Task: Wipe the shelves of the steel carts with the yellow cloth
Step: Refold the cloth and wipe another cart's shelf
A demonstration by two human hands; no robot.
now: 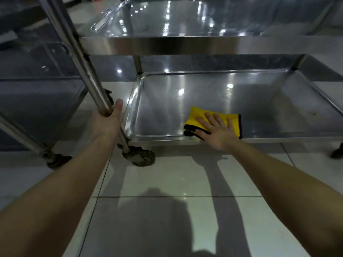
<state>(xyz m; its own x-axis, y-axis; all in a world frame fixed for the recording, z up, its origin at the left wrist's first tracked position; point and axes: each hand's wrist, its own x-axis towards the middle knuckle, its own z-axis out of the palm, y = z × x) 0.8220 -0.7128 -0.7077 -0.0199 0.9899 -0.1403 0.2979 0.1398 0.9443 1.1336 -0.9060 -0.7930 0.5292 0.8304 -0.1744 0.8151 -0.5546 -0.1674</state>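
Right fingers (209, 118) flat on yellow cloth (196, 113)

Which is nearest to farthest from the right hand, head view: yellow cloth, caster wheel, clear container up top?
1. yellow cloth: directly under the right hand, on the lower shelf.
2. caster wheel: on the floor, to the hand's left.
3. clear container: far back-left, on the upper shelf.

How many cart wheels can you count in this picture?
4 wheels: one below the left hand, one at far left, one half hidden behind the pole, one cut off at the right edge. More may be hidden.
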